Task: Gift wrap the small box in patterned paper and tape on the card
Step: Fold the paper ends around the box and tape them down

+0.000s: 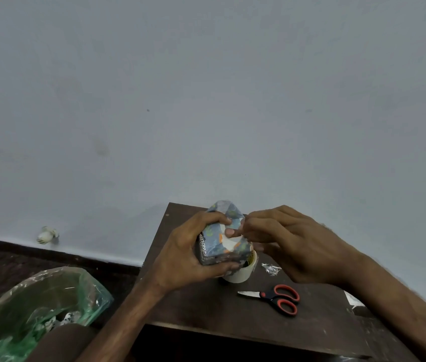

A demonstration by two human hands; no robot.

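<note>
Left hand [188, 246] clamps the paper-wrapped box [215, 248] while right hand [285, 241] pinches its end flap [230, 214], best pulled taut and creased before taping.

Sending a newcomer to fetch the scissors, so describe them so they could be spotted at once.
Start at the dark wooden table against the pale wall. On it, nearer the person than the whitish tape roll, lie the scissors, shut, blades pointing left. Their red-and-black handle loops set them apart from the roll and the small shiny scrap beside it.
</note>
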